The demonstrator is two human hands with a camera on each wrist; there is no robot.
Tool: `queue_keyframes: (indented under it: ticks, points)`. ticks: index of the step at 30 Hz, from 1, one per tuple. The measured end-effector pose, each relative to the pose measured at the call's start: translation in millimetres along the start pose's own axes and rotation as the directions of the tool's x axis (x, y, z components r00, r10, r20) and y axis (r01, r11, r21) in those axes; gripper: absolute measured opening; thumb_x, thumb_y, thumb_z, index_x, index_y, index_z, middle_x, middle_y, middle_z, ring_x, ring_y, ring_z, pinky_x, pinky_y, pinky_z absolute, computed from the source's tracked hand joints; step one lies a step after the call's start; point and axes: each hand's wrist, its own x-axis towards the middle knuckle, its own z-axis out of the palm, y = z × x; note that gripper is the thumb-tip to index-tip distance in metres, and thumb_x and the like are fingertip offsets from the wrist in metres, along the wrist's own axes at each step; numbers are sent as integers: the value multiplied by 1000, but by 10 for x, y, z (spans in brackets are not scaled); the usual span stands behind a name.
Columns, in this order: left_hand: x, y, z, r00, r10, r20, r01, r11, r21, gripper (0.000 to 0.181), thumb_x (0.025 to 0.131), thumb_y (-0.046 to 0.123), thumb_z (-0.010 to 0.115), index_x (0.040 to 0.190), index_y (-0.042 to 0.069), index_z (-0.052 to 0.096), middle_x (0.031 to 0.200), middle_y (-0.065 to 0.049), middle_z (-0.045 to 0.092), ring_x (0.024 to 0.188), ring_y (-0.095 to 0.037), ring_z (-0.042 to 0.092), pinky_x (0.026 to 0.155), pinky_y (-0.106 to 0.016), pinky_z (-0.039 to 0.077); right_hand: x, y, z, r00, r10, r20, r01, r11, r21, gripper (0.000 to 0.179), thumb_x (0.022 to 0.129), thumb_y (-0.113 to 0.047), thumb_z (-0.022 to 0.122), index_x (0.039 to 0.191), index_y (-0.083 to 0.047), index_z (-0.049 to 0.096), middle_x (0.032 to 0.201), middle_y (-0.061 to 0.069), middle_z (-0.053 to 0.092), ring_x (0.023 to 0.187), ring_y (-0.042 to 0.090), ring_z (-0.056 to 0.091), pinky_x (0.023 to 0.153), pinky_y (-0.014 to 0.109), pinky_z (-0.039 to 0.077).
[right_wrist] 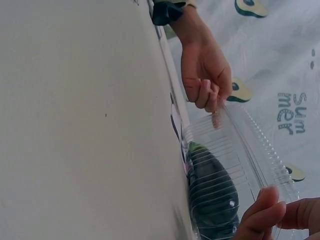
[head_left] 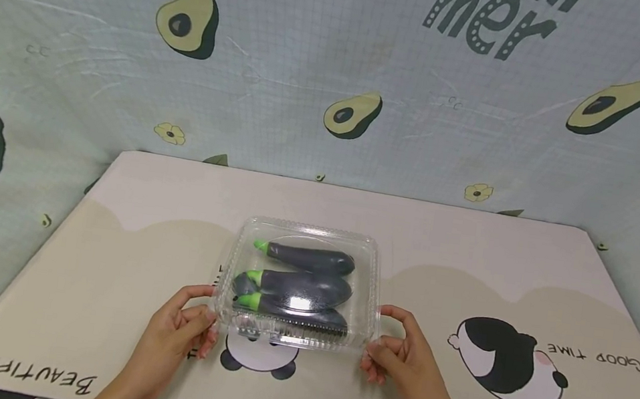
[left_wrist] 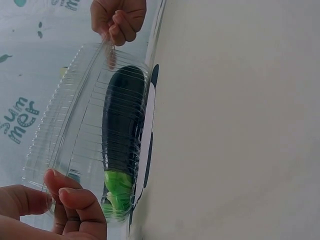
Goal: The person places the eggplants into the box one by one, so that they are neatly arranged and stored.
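A clear plastic clamshell box [head_left: 370,280] with a ribbed base sits in the middle of the table, its lid down over the base. Inside lie dark purple eggplants with green stem ends; an upper eggplant [head_left: 312,259], a middle eggplant [head_left: 308,287] and a lower eggplant [head_left: 299,310] show through the lid, stems toward the left. My left hand [head_left: 171,338] pinches the box's rim near the front left corner between thumb and fingers. At the front right corner, my right hand [head_left: 406,373] pinches the rim likewise. The left wrist view shows one eggplant [left_wrist: 122,120] along the front wall.
Under the box spreads a pale table cover [head_left: 147,311] with a printed panda [head_left: 259,355], a printed dog [head_left: 511,363] and lettering. Behind and beside the table hangs a light cloth [head_left: 292,41] with avocado prints.
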Motion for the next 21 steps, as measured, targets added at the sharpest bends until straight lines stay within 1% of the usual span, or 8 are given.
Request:
queue_keyframes:
  ticks: [5,8,10,13,18,21]
  points:
    - [-17,4,-1,1000,13,19,-13,1000,-5,36,97,3,51,129,-3,34,70,-3,56,54,-11,49,50,-22,43,-10,10,16,998,14,-56,-13,1000,10,53,90,3,56,135,0,28,69,10,61,54,13,53,52,24,47]
    - [-19,5,-2,1000,13,19,-13,1000,4,36,97,3,50,129,-3,34,70,-4,56,55,-12,49,50,-23,43,-6,18,18,998,22,-65,-21,1000,7,51,91,2,55,135,0,29,69,10,62,55,13,54,53,24,48]
    - [-16,9,0,1000,5,9,-5,1000,10,36,98,2,50,129,-3,34,70,-4,56,54,-12,50,50,-23,43,-3,23,16,998,25,-55,-25,1000,-6,51,92,1,55,136,0,29,71,10,63,56,14,56,54,25,49]
    - [-12,13,-1,1000,-9,-2,9,1000,14,36,98,2,49,130,-5,34,69,-4,56,54,-12,50,50,-23,43,-7,23,22,997,59,-46,-60,998,-16,50,94,-2,54,137,0,27,74,11,64,58,16,59,57,26,51]
    - [3,13,-12,1000,-28,4,28,1000,5,36,98,3,48,130,-6,33,69,-4,55,54,-12,49,49,-23,43,-5,19,21,992,126,-21,-126,992,21,52,96,-6,53,138,0,23,79,14,62,63,18,60,62,26,52]
    - [10,29,-20,998,-67,0,67,998,17,37,98,5,48,130,-5,33,70,-5,55,55,-13,50,51,-24,44,2,17,2,989,146,3,-146,989,31,54,96,-9,54,139,0,22,81,15,62,66,19,61,64,26,52]
